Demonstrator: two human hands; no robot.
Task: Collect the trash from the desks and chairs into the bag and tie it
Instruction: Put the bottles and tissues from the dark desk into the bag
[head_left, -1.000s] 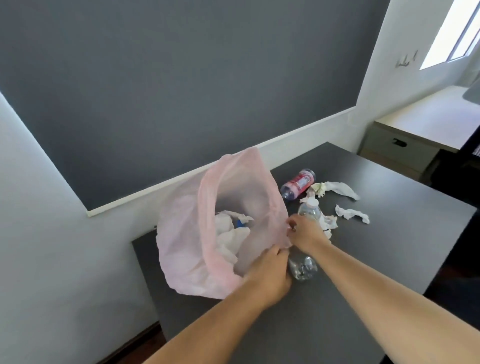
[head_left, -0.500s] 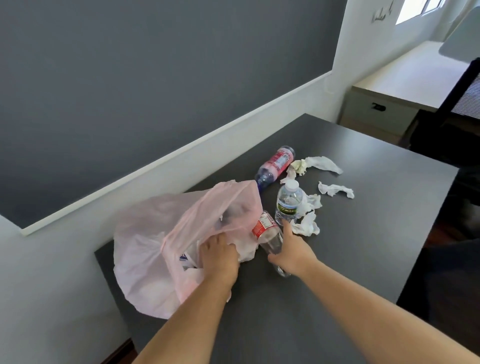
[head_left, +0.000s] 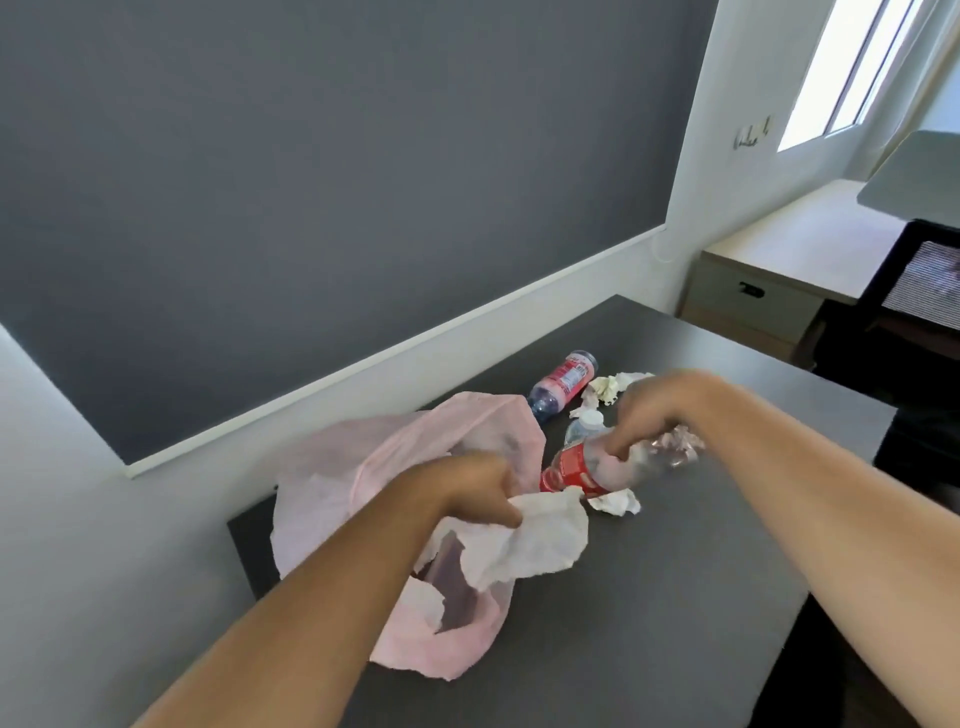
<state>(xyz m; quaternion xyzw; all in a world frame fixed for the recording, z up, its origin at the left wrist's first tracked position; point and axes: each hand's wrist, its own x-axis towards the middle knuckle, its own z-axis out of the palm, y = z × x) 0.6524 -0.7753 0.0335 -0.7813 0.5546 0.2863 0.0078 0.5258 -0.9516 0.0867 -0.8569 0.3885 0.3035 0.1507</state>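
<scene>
A thin pink trash bag (head_left: 332, 467) lies slumped on the dark desk (head_left: 675, 597), its mouth toward me. My left hand (head_left: 467, 493) grips the bag's rim, with white paper (head_left: 530, 540) bunched at the opening. My right hand (head_left: 649, 410) holds a crushed clear bottle with a red label (head_left: 582, 467) just above the desk, its capped end pointing at the bag's mouth. Behind it stands a small clear water bottle (head_left: 584, 423), partly hidden. A pink-labelled bottle (head_left: 563, 382) lies near the wall. Crumpled tissues (head_left: 608, 387) lie beside it, and one more tissue (head_left: 618, 501) under the held bottle.
The desk stands against a grey and white wall (head_left: 311, 208). A light wooden desk with a drawer (head_left: 753, 296) stands at the far right under a window. A black chair (head_left: 904, 312) sits between the two desks.
The bag has collapsed from upright to lying flat. My right hand has taken hold of the red-labelled bottle and lifted it off the desk. My left hand shifted along the bag's rim.
</scene>
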